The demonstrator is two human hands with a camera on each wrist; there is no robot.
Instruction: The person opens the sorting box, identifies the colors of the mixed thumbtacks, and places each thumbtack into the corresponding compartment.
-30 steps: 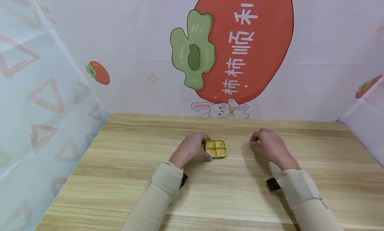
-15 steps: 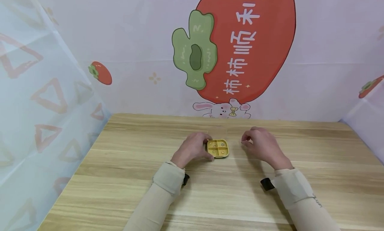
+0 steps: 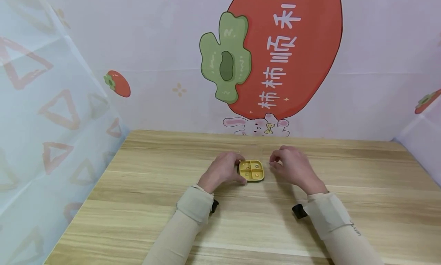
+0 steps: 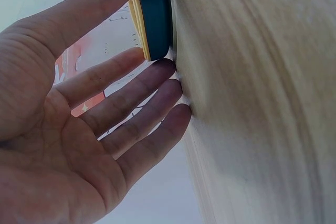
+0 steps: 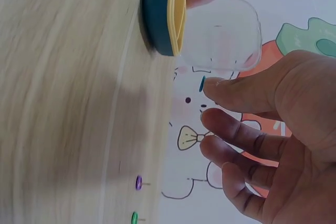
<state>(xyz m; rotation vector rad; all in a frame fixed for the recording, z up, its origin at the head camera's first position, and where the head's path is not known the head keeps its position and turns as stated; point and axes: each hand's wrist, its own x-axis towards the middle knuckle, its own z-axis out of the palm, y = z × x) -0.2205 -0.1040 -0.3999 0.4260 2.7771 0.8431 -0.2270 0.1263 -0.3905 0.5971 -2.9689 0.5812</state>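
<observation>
My left hand (image 3: 224,168) holds a small pill box (image 3: 252,170) by its left end, thumb on the near side and index finger on the far side. The box has a dark teal shell, a yellow divided tray and a clear lid (image 5: 226,35) standing open behind. Tiny round pieces lie in its compartments. To the right of the box hovers my right hand (image 3: 295,166). In the right wrist view its thumb and index finger pinch a thumbtack with a teal flat head (image 5: 202,83), above the table. The tack's pin is hidden by the fingertips.
On the wooden table (image 3: 138,219), a purple thumbtack (image 5: 138,182) and a green thumbtack (image 5: 135,217) lie heads down, pins up, in the right wrist view. A printed cloth (image 3: 155,35) hangs behind the table's far edge.
My right hand has picked up the small piece from the table and moved left toward the pill box. My left hand keeps its hold on the box; the head view shifts slightly.
</observation>
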